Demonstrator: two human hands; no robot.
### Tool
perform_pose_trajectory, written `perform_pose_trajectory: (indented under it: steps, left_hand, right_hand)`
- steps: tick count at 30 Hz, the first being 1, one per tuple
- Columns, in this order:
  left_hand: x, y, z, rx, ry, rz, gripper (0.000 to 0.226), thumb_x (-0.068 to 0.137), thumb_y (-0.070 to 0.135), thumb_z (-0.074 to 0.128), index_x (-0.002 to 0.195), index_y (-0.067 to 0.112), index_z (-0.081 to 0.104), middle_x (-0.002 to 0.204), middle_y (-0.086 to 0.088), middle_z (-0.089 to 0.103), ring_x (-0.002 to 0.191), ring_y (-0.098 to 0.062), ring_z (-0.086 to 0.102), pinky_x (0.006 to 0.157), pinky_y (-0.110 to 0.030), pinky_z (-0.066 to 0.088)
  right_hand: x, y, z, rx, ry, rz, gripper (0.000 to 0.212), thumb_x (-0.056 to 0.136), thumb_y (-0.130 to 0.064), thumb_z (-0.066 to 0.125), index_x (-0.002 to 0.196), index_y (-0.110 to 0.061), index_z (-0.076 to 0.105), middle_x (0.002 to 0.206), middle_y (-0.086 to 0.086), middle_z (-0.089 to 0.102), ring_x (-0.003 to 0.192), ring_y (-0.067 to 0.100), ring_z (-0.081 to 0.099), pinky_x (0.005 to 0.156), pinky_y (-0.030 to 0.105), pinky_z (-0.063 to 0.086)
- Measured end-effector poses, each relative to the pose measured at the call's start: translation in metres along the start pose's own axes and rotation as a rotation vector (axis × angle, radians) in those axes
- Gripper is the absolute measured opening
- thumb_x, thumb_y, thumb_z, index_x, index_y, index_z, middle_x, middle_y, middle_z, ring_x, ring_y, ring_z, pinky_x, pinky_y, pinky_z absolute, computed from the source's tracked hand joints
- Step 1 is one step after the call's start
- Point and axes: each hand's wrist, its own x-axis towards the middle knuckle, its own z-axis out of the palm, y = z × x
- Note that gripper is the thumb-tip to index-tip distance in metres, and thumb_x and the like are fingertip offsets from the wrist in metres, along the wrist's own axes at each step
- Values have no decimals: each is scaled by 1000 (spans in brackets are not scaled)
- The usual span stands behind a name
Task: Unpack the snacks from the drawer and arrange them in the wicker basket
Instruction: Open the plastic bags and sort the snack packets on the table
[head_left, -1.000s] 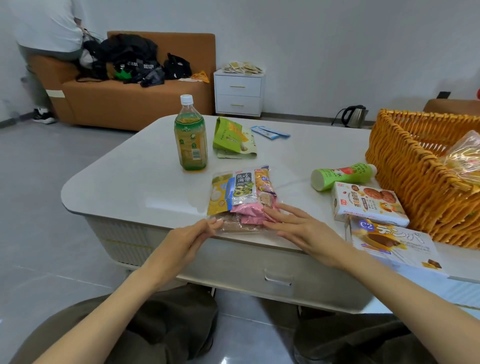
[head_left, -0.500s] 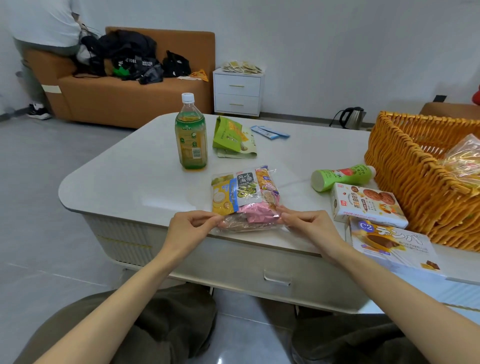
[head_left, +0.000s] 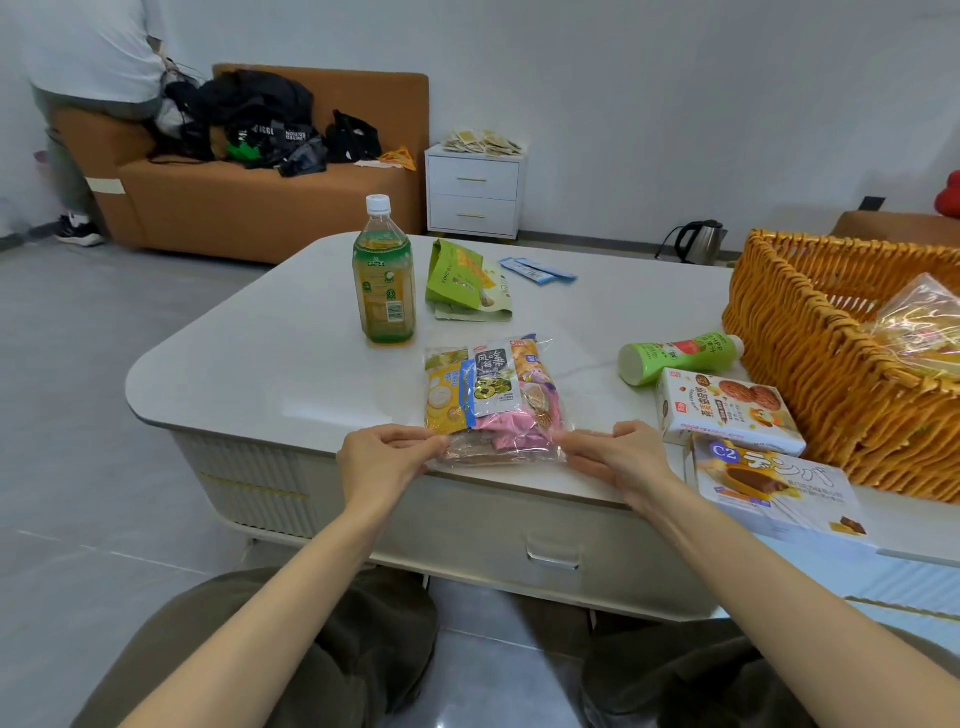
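Note:
A clear plastic bag of mixed snack packets (head_left: 493, 400) lies on the white table (head_left: 291, 374) near its front edge. My left hand (head_left: 384, 457) pinches the bag's near left corner. My right hand (head_left: 618, 457) pinches its near right corner. To the right stands the orange wicker basket (head_left: 831, 374) with a crinkly clear packet (head_left: 924, 322) inside. Beside the basket lie a cookie box (head_left: 727, 410), a C2 box (head_left: 779, 488) and a green bottle on its side (head_left: 680, 356). The drawer front (head_left: 550, 540) below the tabletop is closed.
A tea bottle (head_left: 384, 280) stands upright mid-table, with green pouches (head_left: 467, 286) and blue sachets (head_left: 540, 270) behind it. Beyond the table are a brown sofa (head_left: 260, 197), a white nightstand (head_left: 472, 192), a kettle (head_left: 696, 241) on the floor and a person (head_left: 88, 78) standing at the far left.
Both hands went from lying flat by the bag's near edge to pinching its two near corners. The bag has barely shifted.

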Motion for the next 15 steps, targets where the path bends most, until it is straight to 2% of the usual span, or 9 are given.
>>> perform_pose_trajectory:
  steps: [2,4,7,9,12,15]
  left_hand:
    - [1,-1,0,18,53,-14,32,61,17,91,86,11,71,88,-6,67,80,-21,68,67,-34,61]
    - [2,0,-2,89,30,-33,39,65,21,89,95,10,65,96,-4,55,82,-17,64,58,-26,59]
    - [5,0,-3,166,-69,-67,25,80,29,77,89,9,64,88,-6,61,70,-17,66,57,-26,59]
    - [7,0,-4,160,-90,-78,21,87,26,70,83,6,66,79,-9,64,63,-19,66,62,-32,61]
    - [9,2,-6,-21,-94,-175,20,90,15,66,90,-5,66,68,-12,60,61,-18,62,59,-25,59]
    - [11,9,-10,-276,-145,-306,12,89,5,64,92,-7,63,75,-12,58,69,-20,59,57,-22,58]
  right_hand:
    - [-1,-2,1,32,24,4,63,62,1,87,109,-2,44,90,15,69,79,22,69,73,34,61]
    - [-2,-3,1,8,-48,51,47,72,-9,83,110,1,57,91,14,68,78,19,67,65,26,60]
    - [0,-5,-1,-64,-148,115,34,81,-18,75,105,5,67,97,15,69,80,19,66,64,21,59]
    - [0,-3,1,-40,-128,128,27,80,-15,75,96,6,69,85,13,70,70,17,64,62,22,59]
    - [-1,0,6,-4,-34,96,14,78,-9,76,81,3,70,72,9,68,63,14,62,53,20,57]
    - [0,0,10,58,-12,113,9,81,-7,74,81,0,69,68,5,69,53,6,63,49,16,53]
